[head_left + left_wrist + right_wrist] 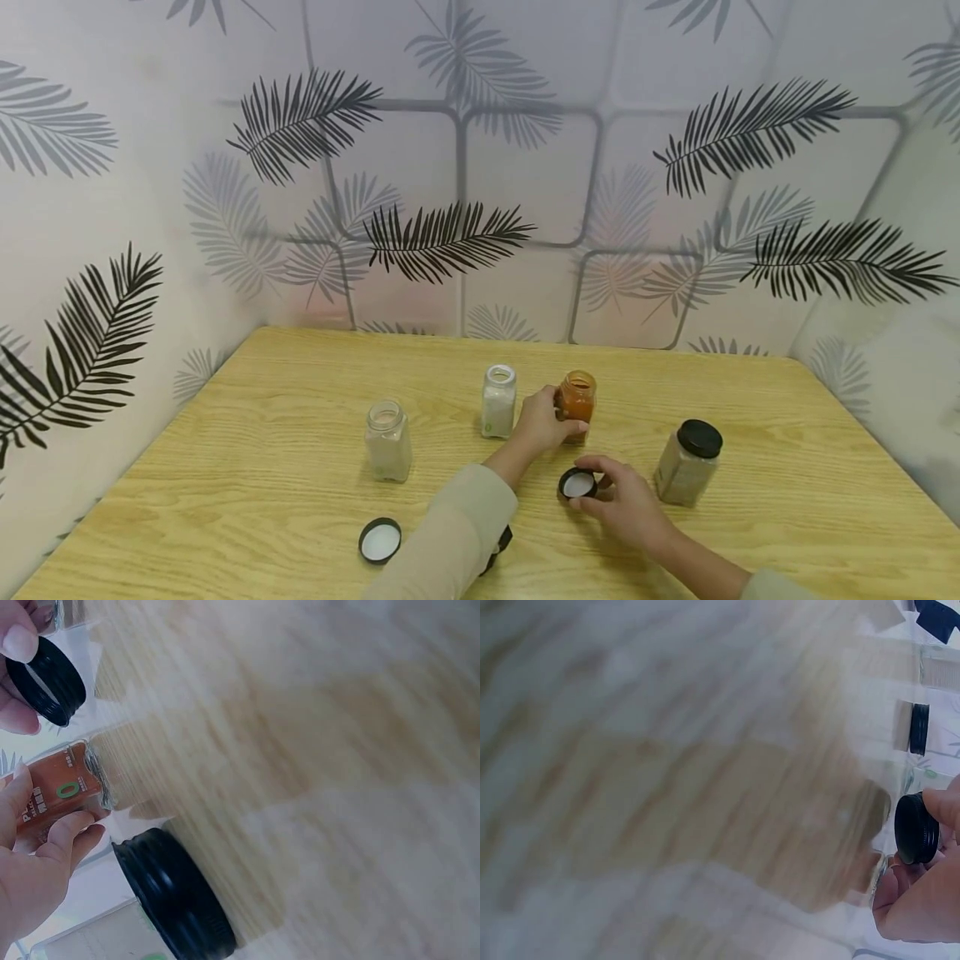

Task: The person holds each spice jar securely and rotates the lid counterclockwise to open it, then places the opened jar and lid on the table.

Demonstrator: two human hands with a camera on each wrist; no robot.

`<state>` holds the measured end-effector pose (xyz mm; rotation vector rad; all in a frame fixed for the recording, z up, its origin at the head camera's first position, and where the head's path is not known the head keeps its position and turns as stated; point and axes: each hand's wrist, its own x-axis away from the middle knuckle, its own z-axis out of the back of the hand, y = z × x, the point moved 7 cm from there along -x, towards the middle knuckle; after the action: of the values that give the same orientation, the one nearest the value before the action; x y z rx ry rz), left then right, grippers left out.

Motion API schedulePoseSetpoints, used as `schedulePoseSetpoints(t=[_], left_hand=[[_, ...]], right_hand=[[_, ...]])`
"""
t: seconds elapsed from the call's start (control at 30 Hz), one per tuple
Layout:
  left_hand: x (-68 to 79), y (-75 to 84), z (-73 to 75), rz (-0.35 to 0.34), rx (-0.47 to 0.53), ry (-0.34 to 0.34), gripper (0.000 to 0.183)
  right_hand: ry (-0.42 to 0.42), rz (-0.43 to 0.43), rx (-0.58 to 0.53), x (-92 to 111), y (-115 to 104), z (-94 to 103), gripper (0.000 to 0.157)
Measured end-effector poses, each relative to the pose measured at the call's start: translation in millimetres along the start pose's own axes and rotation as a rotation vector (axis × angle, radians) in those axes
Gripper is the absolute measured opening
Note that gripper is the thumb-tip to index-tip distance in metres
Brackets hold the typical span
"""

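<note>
My left hand (542, 423) grips a glass jar of orange-red powder (578, 400) round its side, and the jar's mouth has no lid on it. In the left wrist view the label of this jar (60, 787) shows a green mark. Just in front of it, my right hand (626, 504) pinches a black lid (577, 484) between thumb and fingers, its white inside facing up. From the right wrist, the held lid (916, 829) shows its dark top. A lidless jar of white contents (498, 404) stands left of my left hand.
Further left stands another lidless jar with pale contents (387, 446). A black lid (380, 541) lies upturned near the table's front. At right is a jar with its black lid on (688, 467). The patterned wall (525, 283) rises behind the wooden table (262, 467).
</note>
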<state>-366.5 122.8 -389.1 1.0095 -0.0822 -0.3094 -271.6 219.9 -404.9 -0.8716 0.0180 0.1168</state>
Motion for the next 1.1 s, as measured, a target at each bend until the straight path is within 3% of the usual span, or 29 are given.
schedulePoseSetpoints(t=[0.27,0.67,1.1], left_hand=[[0.0,0.9,0.1,-0.01,0.001,0.002,0.053],[1.3,1.1,1.1,-0.021,-0.036,0.019,0.056],[2.0,2.1,2.0,-0.025,0.018,0.046,0.057]], right_hand=[[0.006,0.033,0.016,-0.2,1.5,-1.1,0.048],[0.049,0.032,0.137,0.2,1.0,-0.1,0.047],[0.053,0.009,0.203,-1.3,1.7,0.0,0.047]])
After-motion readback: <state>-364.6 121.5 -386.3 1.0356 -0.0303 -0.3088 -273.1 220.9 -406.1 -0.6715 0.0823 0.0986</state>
